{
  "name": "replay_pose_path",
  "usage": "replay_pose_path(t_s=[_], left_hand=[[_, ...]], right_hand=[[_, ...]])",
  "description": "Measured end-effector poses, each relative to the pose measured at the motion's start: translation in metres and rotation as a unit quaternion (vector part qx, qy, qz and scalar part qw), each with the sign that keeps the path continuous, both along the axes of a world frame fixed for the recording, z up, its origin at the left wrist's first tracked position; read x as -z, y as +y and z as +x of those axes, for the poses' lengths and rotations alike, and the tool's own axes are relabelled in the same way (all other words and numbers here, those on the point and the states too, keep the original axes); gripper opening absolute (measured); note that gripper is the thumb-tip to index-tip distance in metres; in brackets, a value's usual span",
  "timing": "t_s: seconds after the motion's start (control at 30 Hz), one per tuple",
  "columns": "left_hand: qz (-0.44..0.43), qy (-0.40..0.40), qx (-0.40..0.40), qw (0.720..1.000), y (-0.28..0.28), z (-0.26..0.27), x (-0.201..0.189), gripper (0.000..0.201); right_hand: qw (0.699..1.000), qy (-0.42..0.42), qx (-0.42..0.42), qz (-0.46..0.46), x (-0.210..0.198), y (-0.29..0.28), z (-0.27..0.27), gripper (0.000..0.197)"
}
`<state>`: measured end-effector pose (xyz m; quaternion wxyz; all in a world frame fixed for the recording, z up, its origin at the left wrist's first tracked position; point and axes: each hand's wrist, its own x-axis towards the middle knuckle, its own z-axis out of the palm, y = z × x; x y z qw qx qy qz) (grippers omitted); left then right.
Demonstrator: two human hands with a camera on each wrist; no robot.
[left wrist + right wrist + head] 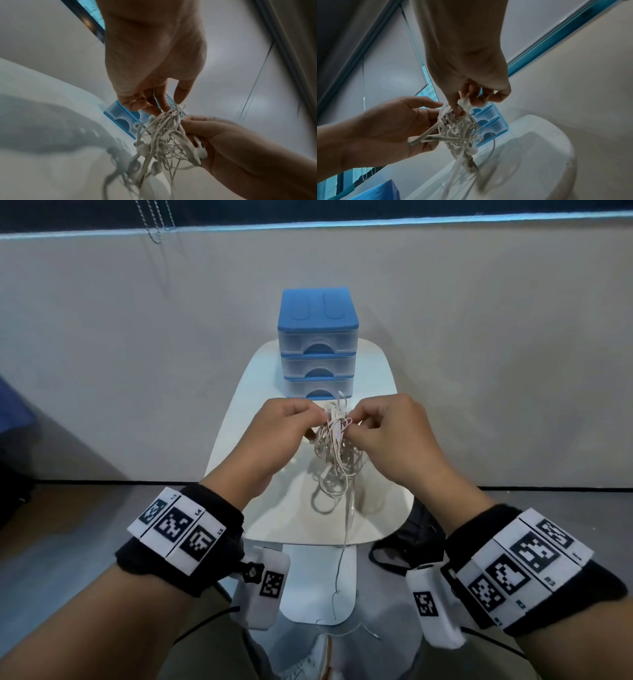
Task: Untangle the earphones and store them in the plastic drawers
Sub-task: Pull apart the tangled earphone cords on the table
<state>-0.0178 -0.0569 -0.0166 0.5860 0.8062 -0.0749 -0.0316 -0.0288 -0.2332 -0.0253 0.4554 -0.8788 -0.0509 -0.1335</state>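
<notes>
while both hands worked above the white table (pixel 260 440) | earphones (pixel 337 453) tangled, held just before plastic drawers (pixel 318 344) | left hand (pixel 281 429), right hand (pixel 390 436) pinching cords | step: untangling | next: free one strand; drawers appeared closed

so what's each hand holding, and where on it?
Both pinch the tangled earphones at the top of the bundle: left hand on its left side, right hand on its right.

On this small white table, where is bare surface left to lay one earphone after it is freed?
The white table is bare right of the plastic drawers, also left of them, and along its near edge. The middle is crowded: the tangled earphones hang there, pinched by the left hand and right hand.
</notes>
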Motion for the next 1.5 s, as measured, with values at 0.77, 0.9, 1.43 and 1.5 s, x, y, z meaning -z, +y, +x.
replay_pose_path(t_s=[0.77,0.9,1.43,1.5], left_hand=[[-0.037,0.066,0.005,0.997,0.012,-0.01,0.013,0.027],[-0.018,0.073,0.041,0.996,0.013,-0.011,0.012,0.033],[0.013,0.061,0.021,0.998,0.01,-0.008,0.01,0.019],[0.028,0.06,0.04,0.997,0.009,-0.009,0.01,0.016]], right_hand=[[0.994,0.051,-0.011,-0.097,0.005,0.011,-0.021,0.017],[0.995,0.055,-0.01,-0.082,0.006,0.009,-0.02,0.017],[0.985,0.123,-0.089,0.076,0.011,-0.018,-0.018,0.01],[0.984,0.126,-0.098,0.083,0.013,-0.016,-0.017,0.01]])
